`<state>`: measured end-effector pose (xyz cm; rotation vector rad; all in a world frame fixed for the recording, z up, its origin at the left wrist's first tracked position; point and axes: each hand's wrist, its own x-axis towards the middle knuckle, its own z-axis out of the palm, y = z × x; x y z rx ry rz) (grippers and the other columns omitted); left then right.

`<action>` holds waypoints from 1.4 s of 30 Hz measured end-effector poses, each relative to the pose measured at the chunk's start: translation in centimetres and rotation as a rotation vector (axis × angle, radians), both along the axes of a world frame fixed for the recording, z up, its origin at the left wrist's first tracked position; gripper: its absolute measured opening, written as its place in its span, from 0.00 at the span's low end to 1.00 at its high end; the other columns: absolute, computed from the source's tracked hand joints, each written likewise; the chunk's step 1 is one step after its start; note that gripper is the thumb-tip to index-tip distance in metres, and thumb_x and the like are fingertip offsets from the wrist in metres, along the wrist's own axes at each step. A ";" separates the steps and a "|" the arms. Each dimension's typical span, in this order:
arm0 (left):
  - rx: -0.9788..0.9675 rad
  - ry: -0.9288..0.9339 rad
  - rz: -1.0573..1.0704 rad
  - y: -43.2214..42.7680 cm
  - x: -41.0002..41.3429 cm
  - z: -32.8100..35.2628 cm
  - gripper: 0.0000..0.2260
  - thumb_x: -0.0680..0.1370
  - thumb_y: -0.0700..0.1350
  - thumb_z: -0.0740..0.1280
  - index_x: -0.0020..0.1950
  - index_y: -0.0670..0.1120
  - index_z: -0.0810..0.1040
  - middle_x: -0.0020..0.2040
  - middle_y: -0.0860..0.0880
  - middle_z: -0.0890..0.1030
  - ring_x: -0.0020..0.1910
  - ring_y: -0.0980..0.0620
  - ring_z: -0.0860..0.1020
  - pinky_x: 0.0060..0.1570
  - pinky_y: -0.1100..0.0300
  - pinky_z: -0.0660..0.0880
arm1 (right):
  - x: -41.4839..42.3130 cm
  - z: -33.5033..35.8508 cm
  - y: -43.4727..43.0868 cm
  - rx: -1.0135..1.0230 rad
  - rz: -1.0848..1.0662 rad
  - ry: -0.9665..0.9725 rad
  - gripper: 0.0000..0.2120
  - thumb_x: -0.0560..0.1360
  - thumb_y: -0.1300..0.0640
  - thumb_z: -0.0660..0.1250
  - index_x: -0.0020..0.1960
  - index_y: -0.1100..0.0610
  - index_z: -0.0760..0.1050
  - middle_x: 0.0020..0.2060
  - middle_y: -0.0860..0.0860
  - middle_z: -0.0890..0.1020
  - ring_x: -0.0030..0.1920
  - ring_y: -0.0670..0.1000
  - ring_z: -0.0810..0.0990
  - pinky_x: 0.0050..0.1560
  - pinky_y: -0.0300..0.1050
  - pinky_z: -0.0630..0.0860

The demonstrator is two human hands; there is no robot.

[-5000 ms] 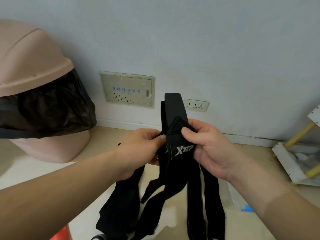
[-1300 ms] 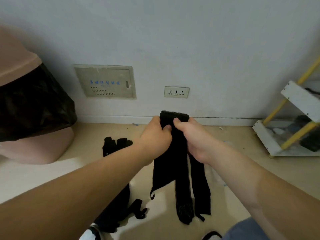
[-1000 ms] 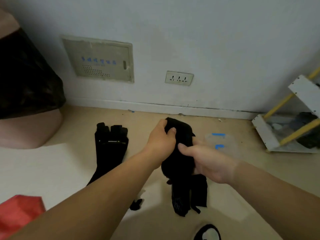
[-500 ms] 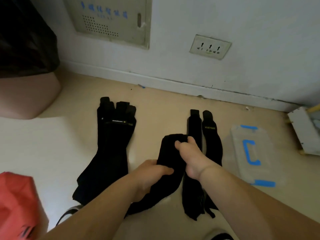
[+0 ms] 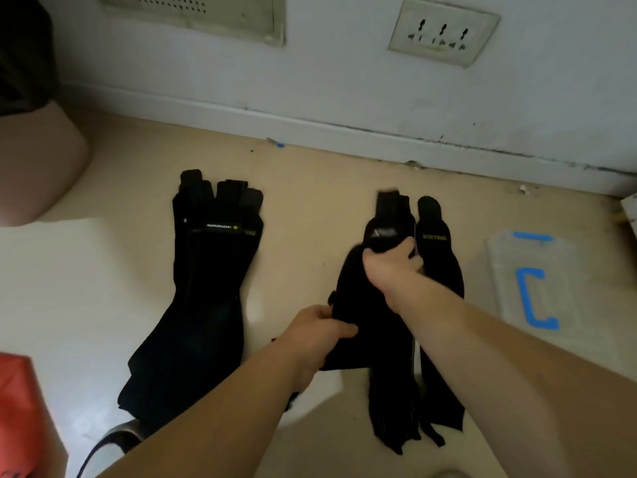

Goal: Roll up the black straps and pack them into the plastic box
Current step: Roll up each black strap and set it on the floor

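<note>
A black strap (image 5: 358, 305) lies on top of the right pile of black straps (image 5: 437, 270) on the beige floor. My right hand (image 5: 387, 267) grips its far end, just below a small white logo. My left hand (image 5: 317, 334) pinches its near left edge. A second pile of black straps (image 5: 206, 288) lies flat to the left, apart from both hands. The clear plastic box (image 5: 537, 281) with blue tape marks sits on the floor right of the right pile.
A white wall with a socket (image 5: 443, 31) and a vent panel (image 5: 206, 12) runs along the far side. A pink bin with a black bag (image 5: 31, 139) stands at far left. A red object (image 5: 24, 419) lies at the lower left.
The strap, held up in front of the wall earlier, has been brought down onto the right pile. My right hand moved farther along it, and the view tilted down and closer.
</note>
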<state>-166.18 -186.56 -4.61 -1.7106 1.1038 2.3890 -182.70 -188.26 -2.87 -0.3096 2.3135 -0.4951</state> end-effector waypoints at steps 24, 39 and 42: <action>-0.353 -0.325 -0.407 5.0 2.9 -6.4 0.11 0.85 0.52 0.62 0.62 0.47 0.72 0.52 0.49 0.80 0.48 0.52 0.80 0.45 0.56 0.79 | 0.2 -7.5 4.6 -0.081 0.597 -0.120 0.30 0.88 0.42 0.53 0.84 0.34 0.41 0.86 0.43 0.49 0.86 0.54 0.40 0.83 0.66 0.40; -0.568 -0.395 -0.717 3.2 1.1 -6.1 0.09 0.87 0.47 0.58 0.50 0.46 0.73 0.56 0.42 0.82 0.48 0.46 0.78 0.47 0.57 0.73 | -1.9 -7.6 5.5 0.069 0.590 0.219 0.38 0.86 0.39 0.56 0.87 0.54 0.44 0.86 0.55 0.48 0.85 0.60 0.46 0.82 0.64 0.55; -0.664 -0.421 -0.795 1.8 0.7 -4.7 0.09 0.84 0.46 0.62 0.52 0.46 0.80 0.53 0.45 0.83 0.49 0.45 0.81 0.47 0.56 0.76 | -0.5 -6.2 4.4 0.102 0.801 0.481 0.32 0.85 0.44 0.59 0.84 0.57 0.57 0.84 0.60 0.54 0.84 0.62 0.51 0.79 0.64 0.61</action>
